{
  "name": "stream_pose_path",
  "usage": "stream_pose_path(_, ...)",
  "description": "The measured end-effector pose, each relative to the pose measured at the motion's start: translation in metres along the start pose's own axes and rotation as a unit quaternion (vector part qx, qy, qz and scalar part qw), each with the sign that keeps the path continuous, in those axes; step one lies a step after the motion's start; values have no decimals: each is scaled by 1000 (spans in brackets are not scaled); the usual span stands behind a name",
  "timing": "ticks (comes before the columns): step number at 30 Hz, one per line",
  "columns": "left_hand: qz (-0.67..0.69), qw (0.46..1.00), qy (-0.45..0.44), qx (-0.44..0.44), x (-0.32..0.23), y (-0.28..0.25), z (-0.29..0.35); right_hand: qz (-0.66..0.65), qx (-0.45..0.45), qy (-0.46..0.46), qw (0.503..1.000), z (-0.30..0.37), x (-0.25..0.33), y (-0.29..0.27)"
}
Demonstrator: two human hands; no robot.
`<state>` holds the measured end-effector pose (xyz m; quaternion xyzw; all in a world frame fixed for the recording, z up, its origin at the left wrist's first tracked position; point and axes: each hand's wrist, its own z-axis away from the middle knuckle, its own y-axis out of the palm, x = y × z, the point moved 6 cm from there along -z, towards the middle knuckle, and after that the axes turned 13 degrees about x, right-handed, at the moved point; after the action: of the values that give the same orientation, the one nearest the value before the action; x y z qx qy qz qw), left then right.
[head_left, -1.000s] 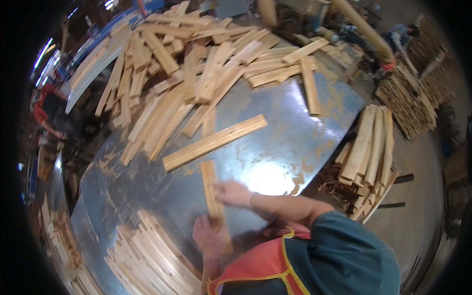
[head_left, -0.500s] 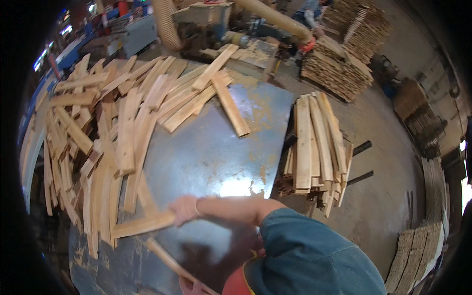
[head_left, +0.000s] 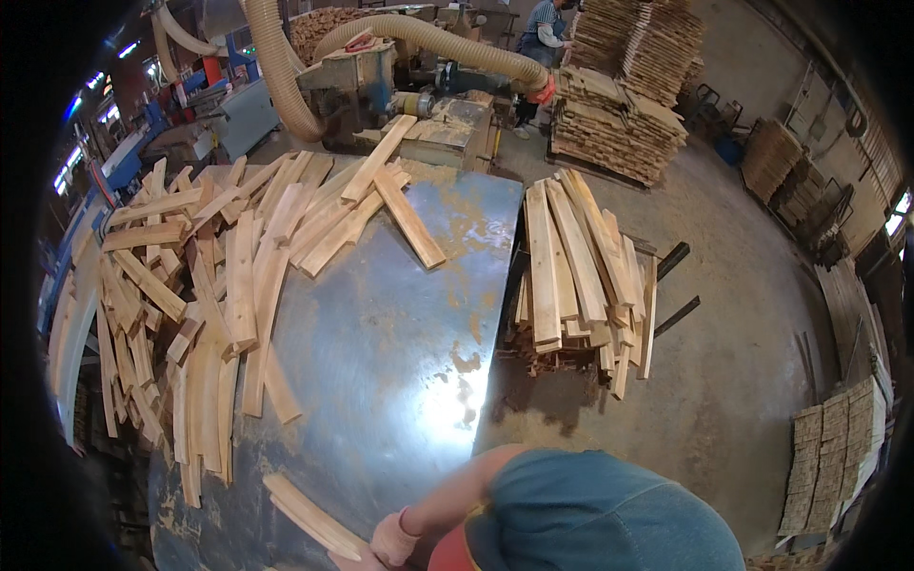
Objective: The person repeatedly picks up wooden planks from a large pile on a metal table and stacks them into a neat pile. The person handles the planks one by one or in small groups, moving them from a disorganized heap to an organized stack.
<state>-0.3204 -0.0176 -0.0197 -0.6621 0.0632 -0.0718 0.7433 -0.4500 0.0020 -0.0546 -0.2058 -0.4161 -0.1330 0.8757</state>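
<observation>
Two pale wooden boards (head_left: pixel 314 516), apparently lying side by side, slant down over the metal table toward the lower edge of the view. Their near ends meet my hands. My left hand (head_left: pixel 354 562) grips them low at the picture's edge, mostly cut off. Just right of it, my right hand (head_left: pixel 394 541) is closed at the same end of the boards, its fingers partly hidden. A large loose pile of similar boards (head_left: pixel 243 285) covers the table's left side. One board (head_left: pixel 409 219) lies apart at the pile's right end.
The metal table (head_left: pixel 381 352) carries patches of sawdust. Beyond its right edge stands a stack of boards (head_left: pixel 571 266) on a support with dark bars (head_left: pixel 678 317). Machinery with a ribbed hose (head_left: pixel 438 43) is at the back. A person (head_left: pixel 543 33) stands near tall wood stacks (head_left: pixel 619 124).
My right hand has drawn a board from beside the pile back toward me, to my left hand. The boards now lie together there. The view has shifted too.
</observation>
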Motion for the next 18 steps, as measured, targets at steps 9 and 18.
stream_pose_path(9,-286,931,-131,-185,92,40,109,16,-24,-82,996,47,18,9)
stream_pose_path(18,-15,991,-128,31,30,-39,42,-39,-286,42,957,197,-131,-149)
